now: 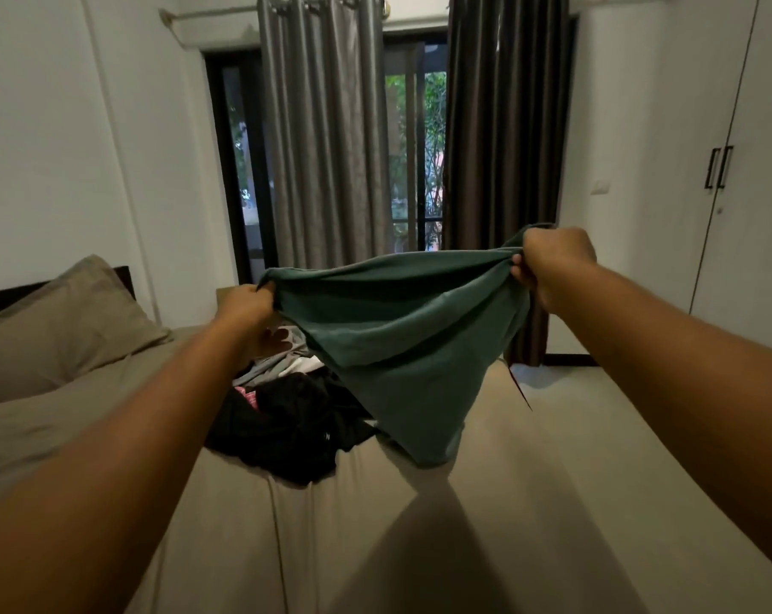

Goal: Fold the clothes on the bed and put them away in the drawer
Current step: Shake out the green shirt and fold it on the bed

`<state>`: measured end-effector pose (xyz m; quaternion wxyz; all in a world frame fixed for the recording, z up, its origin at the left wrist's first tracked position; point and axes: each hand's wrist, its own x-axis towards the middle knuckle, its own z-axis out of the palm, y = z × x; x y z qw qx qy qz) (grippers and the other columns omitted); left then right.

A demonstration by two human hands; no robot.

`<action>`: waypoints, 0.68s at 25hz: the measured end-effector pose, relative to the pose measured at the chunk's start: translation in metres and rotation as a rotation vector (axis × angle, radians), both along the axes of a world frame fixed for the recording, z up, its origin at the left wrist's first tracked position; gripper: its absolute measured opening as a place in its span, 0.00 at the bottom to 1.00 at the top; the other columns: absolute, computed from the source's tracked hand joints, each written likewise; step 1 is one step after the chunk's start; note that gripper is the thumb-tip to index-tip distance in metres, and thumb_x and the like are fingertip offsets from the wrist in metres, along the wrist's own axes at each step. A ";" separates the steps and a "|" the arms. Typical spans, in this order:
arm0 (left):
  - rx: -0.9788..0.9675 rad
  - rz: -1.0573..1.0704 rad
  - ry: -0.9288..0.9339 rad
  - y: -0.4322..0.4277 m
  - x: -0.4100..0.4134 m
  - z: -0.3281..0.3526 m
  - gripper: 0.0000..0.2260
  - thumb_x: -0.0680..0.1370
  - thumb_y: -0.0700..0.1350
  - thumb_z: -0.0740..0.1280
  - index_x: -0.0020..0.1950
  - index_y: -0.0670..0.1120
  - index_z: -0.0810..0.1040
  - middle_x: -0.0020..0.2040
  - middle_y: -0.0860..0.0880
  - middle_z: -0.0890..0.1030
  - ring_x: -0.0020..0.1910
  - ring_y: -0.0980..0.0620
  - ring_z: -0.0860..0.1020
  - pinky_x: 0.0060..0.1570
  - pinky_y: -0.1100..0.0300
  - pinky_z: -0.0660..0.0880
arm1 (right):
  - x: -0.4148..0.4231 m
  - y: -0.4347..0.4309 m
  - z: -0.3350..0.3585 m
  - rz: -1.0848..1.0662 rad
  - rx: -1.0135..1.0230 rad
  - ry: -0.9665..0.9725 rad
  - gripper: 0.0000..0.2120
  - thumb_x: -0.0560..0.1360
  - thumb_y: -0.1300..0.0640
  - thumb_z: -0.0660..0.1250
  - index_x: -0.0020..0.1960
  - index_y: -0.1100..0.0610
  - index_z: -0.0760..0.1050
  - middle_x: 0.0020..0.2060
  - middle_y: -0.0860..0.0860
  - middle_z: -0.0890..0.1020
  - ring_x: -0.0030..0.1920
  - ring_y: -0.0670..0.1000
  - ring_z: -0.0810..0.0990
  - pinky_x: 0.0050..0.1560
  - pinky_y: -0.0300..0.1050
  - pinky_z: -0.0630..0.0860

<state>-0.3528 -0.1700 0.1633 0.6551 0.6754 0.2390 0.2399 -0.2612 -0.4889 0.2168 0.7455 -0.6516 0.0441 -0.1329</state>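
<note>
A green garment [397, 343] hangs in the air above the bed [375, 525], stretched between both hands. My left hand [246, 308] grips its left top corner and my right hand [552, 263] grips its right top corner, held higher. The cloth's lower end droops down to the sheet. Behind it on the bed lies a heap of clothes [286, 418], mostly black with grey, white and pink pieces. No drawer is in view.
A beige pillow [60, 330] lies at the bed's head on the left. Grey and dark curtains [331, 139] hang before a glass door at the back. A white wardrobe [747, 170] with black handles stands at the right, with pale floor in front of it.
</note>
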 end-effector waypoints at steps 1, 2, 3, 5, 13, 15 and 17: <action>-0.070 -0.038 0.000 0.002 -0.001 0.016 0.09 0.86 0.46 0.58 0.62 0.43 0.71 0.50 0.39 0.78 0.47 0.42 0.80 0.36 0.47 0.83 | 0.001 -0.002 0.010 -0.001 0.002 -0.024 0.07 0.82 0.62 0.60 0.56 0.63 0.75 0.45 0.57 0.81 0.34 0.48 0.81 0.34 0.39 0.81; -0.146 -0.085 -0.026 0.004 -0.002 0.030 0.08 0.86 0.44 0.58 0.61 0.42 0.71 0.48 0.40 0.78 0.44 0.44 0.81 0.32 0.50 0.83 | 0.001 -0.004 0.017 -0.001 0.003 -0.035 0.08 0.83 0.62 0.61 0.59 0.64 0.75 0.45 0.57 0.81 0.34 0.48 0.82 0.33 0.38 0.81; -0.218 -0.126 -0.064 0.005 -0.003 0.043 0.07 0.85 0.42 0.58 0.61 0.42 0.72 0.47 0.40 0.79 0.42 0.47 0.81 0.31 0.55 0.83 | 0.002 -0.006 0.026 0.011 0.008 -0.040 0.10 0.83 0.62 0.61 0.61 0.65 0.75 0.45 0.57 0.81 0.34 0.48 0.82 0.31 0.37 0.80; -0.348 -0.177 -0.151 0.007 -0.006 0.062 0.04 0.84 0.39 0.61 0.57 0.40 0.74 0.47 0.41 0.79 0.40 0.51 0.82 0.35 0.62 0.82 | 0.004 -0.013 0.037 0.057 0.057 -0.039 0.11 0.84 0.63 0.60 0.64 0.65 0.73 0.49 0.58 0.80 0.36 0.49 0.83 0.27 0.35 0.78; -0.100 0.070 -0.261 -0.014 0.007 0.058 0.11 0.82 0.32 0.59 0.59 0.47 0.70 0.56 0.38 0.75 0.52 0.40 0.81 0.47 0.46 0.83 | 0.007 -0.030 0.030 0.155 0.159 0.028 0.11 0.83 0.67 0.60 0.64 0.66 0.74 0.52 0.57 0.74 0.44 0.52 0.81 0.30 0.35 0.80; -0.254 0.071 -0.276 -0.020 0.012 0.053 0.11 0.83 0.33 0.55 0.53 0.48 0.70 0.57 0.38 0.75 0.51 0.39 0.81 0.45 0.44 0.83 | 0.003 -0.032 0.024 0.205 0.168 0.033 0.10 0.83 0.68 0.59 0.62 0.67 0.73 0.51 0.57 0.73 0.45 0.53 0.80 0.32 0.38 0.82; -0.390 0.007 -0.308 -0.022 0.016 0.051 0.11 0.81 0.33 0.57 0.50 0.45 0.76 0.59 0.37 0.78 0.51 0.41 0.81 0.46 0.49 0.82 | 0.000 -0.036 0.021 0.265 0.134 0.017 0.09 0.83 0.68 0.58 0.60 0.65 0.74 0.52 0.58 0.73 0.49 0.53 0.79 0.38 0.41 0.84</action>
